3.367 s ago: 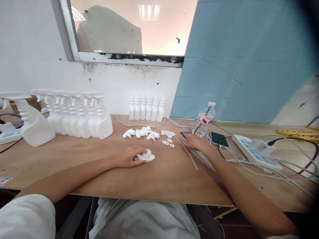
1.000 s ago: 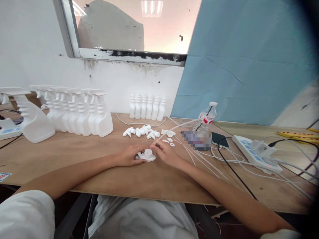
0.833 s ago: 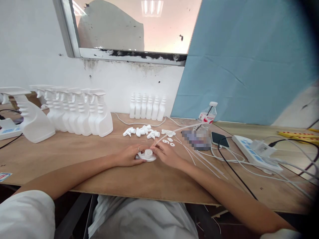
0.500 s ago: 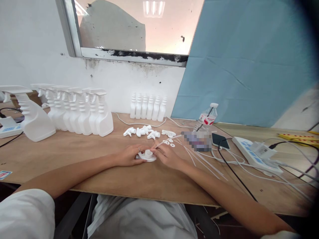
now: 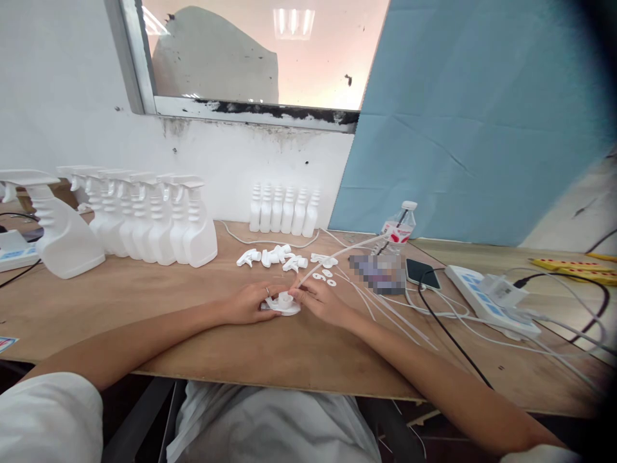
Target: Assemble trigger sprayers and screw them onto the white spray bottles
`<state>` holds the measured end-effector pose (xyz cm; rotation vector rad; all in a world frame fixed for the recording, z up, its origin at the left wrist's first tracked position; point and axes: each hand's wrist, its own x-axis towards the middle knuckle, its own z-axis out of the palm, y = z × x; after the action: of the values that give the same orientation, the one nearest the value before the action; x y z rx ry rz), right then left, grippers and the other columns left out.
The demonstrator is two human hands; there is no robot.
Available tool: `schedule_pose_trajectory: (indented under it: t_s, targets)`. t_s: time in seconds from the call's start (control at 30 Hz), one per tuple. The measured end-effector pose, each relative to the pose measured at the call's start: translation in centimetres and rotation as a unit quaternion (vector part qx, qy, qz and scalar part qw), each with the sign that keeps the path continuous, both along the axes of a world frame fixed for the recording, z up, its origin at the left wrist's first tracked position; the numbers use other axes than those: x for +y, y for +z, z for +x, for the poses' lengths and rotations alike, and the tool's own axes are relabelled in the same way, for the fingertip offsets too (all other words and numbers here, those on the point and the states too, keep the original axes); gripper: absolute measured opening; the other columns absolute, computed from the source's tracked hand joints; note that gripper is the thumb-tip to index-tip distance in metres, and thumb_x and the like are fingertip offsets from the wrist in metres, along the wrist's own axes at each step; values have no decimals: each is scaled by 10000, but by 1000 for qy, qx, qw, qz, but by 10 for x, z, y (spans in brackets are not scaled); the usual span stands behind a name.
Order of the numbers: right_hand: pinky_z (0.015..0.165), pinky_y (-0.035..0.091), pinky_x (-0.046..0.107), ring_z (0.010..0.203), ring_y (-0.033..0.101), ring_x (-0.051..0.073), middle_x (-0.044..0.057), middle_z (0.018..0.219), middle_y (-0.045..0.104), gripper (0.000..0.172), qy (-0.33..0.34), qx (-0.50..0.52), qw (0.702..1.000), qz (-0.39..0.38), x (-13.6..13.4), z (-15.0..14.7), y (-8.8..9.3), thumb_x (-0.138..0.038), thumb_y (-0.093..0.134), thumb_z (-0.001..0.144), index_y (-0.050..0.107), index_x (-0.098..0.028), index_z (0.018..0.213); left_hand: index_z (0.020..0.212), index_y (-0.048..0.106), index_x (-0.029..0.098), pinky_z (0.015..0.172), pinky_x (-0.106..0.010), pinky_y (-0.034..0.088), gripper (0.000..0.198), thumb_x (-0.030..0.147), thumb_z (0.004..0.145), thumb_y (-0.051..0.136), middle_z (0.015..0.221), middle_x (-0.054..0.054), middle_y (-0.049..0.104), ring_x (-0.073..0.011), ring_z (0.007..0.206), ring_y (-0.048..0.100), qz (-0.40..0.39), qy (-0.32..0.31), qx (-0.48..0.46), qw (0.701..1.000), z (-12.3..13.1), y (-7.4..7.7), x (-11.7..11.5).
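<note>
My left hand (image 5: 251, 303) is closed around a white trigger spray head (image 5: 284, 303) low over the wooden table. Close by its open cap, my right hand (image 5: 315, 301) pinches a thin white dip tube (image 5: 337, 249), whose free length arcs up toward the back right. The tube's near end is hidden by the fingers, so I cannot tell whether it sits inside the spray head. Just beyond my hands lie several loose spray heads (image 5: 274, 254) and small white washers (image 5: 331, 283). More tubes (image 5: 393, 307) lie to the right.
Large white spray bottles (image 5: 200, 225) stand in rows at left. Small white bottles (image 5: 288, 215) line the wall. A water bottle (image 5: 401, 225), a phone (image 5: 423, 273), a power strip (image 5: 491, 302) and tangled cables occupy the right side. The table's front edge (image 5: 270, 386) runs near my body.
The tube in my right hand now shows a longer, curved length reaching farther to the back right. Both hands stay nearly in place at the spray head. The view has shifted slightly.
</note>
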<state>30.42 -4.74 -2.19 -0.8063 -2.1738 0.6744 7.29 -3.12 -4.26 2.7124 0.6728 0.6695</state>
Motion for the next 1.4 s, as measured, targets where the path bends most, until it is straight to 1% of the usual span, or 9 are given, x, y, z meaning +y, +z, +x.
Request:
schedule_pose_trajectory:
  t_s: [0.27, 0.6, 0.9, 0.97, 1.07, 1.2, 1.27, 1.33, 1.4]
  targets:
    - [496, 337, 246, 527, 434, 115, -43, 583, 459, 385, -10, 65, 993, -96, 3, -12, -3, -577, 521, 877, 480, -208, 773, 1413, 414, 245, 864, -313, 488, 571, 370, 881, 582, 1156, -84, 626, -210, 966, 610, 9, 5, -2, 1000, 1, -2, 2]
    - [563, 357, 262, 607, 452, 130, -13, 651, 492, 279, -27, 10, 999, -28, 7, -14, -5, -415, 497, 913, 505, -196, 741, 1384, 460, 211, 906, -324, 481, 540, 383, 885, 575, 1255, -114, 592, -225, 1037, 599, 11, -15, -28, 999, 1, -6, 4]
    - [518, 358, 243, 547, 457, 112, -28, 626, 503, 330, -12, 26, 997, -78, 8, -14, -3, -495, 511, 907, 545, -185, 798, 1294, 517, 182, 787, -292, 486, 487, 376, 858, 608, 977, -68, 628, -183, 841, 591, -21, 20, -19, 999, 1, -4, 5]
    - [534, 385, 240, 564, 480, 115, -23, 657, 531, 290, -27, 14, 999, -29, 6, -9, -3, -457, 479, 938, 576, -184, 939, 1272, 533, 190, 745, -271, 484, 484, 390, 842, 628, 938, -41, 624, -159, 790, 583, -69, 24, -37, 997, 1, -2, 5]
    - [633, 450, 268, 730, 564, 152, 40, 871, 621, 276, -77, -40, 985, 148, 5, 3, -2, -297, 429, 970, 515, -200, 1214, 1225, 573, 202, 727, -254, 482, 478, 417, 809, 665, 928, -19, 639, -147, 784, 590, -162, 43, -68, 984, 0, 4, 2]
    - [751, 468, 337, 971, 571, 206, 97, 1216, 599, 416, 12, -215, 880, 424, 10, 16, 4, -86, 392, 917, 508, -262, 1276, 1139, 631, 202, 729, -259, 490, 457, 479, 780, 685, 997, -34, 673, -161, 816, 610, -256, 27, -84, 963, 6, 15, 2]
    - [754, 463, 356, 934, 570, 209, 97, 1198, 622, 424, 36, -261, 837, 480, 13, 20, 8, -49, 383, 903, 541, -245, 1244, 1056, 667, 178, 719, -256, 493, 435, 536, 813, 626, 965, -54, 687, -171, 818, 624, -266, -6, -72, 961, 11, 23, 14]
    - [735, 459, 367, 880, 572, 215, 117, 1111, 656, 410, 8, -255, 827, 500, 16, 24, 12, -45, 380, 897, 549, -196, 1239, 1014, 680, 149, 693, -253, 494, 507, 595, 884, 476, 882, -73, 693, -172, 776, 635, -248, -25, -68, 966, 18, 34, 37]
    - [729, 461, 374, 882, 581, 228, 127, 1046, 668, 409, -31, -232, 830, 506, 17, 30, 16, -54, 388, 883, 545, -167, 1243, 1069, 660, 140, 696, -259, 498, 596, 595, 945, 295, 856, -78, 691, -170, 757, 638, -179, 25, -103, 978, 23, 48, 71]
